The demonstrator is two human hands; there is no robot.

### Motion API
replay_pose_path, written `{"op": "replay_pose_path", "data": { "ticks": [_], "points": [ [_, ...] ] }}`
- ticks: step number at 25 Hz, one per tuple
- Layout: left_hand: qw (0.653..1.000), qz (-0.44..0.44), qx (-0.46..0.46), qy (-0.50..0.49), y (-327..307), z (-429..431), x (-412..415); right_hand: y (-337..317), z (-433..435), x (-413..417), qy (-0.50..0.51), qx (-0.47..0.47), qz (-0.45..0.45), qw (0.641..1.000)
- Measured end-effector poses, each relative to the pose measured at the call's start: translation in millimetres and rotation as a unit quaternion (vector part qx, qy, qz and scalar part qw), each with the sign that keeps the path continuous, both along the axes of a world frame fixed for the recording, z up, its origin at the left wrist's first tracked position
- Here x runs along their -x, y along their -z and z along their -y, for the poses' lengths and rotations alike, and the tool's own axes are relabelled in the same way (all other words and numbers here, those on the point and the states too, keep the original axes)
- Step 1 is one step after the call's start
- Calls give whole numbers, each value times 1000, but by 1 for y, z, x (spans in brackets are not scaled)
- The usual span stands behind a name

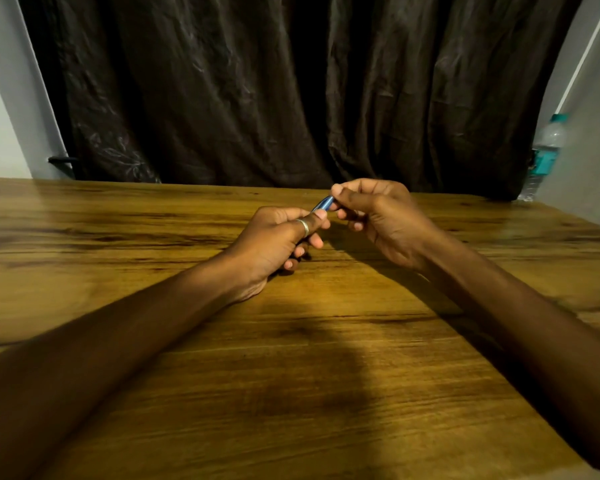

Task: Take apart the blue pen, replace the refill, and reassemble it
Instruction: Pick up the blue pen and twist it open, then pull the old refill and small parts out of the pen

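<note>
A shiny blue pen is held between both hands a little above the wooden table, near its far middle. Only a short stretch of the barrel shows between the fingers. My left hand, with a silver ring on one finger, is closed around the pen's lower end. My right hand pinches the upper end with thumb and fingertips. The rest of the pen is hidden inside both hands, and no refill is visible.
A dark crumpled curtain hangs behind the table's far edge. A clear water bottle with a teal cap and label stands at the far right against a white wall. My forearms lie across the tabletop.
</note>
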State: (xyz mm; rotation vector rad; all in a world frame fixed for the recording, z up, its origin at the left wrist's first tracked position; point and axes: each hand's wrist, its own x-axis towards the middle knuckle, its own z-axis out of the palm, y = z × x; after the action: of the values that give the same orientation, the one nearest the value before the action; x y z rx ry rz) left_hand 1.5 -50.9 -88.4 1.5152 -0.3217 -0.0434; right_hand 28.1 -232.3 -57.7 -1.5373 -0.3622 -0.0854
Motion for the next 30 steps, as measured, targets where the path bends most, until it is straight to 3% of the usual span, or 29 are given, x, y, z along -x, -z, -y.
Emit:
{"op": "replay_pose_path", "data": {
  "ticks": [7,10,12,14,19,30],
  "points": [
    [1000,2,-3,-2,3,0,-4,-6,6,-3,87,-26,22,996],
    [1000,5,13,-16,4,-1,-6,-11,19,-3,122,140,39,982],
    [999,6,24,-27,4,-1,-7,-12,23,-1,54,294,11,954],
    [999,9,21,-34,4,-1,-7,-13,26,0,-19,378,-20,925],
    [999,11,12,-41,3,1,-6,-12,29,2,-89,397,-55,912],
    [999,10,7,-36,3,-1,-6,-18,31,3,-63,422,-21,904]
  ]
}}
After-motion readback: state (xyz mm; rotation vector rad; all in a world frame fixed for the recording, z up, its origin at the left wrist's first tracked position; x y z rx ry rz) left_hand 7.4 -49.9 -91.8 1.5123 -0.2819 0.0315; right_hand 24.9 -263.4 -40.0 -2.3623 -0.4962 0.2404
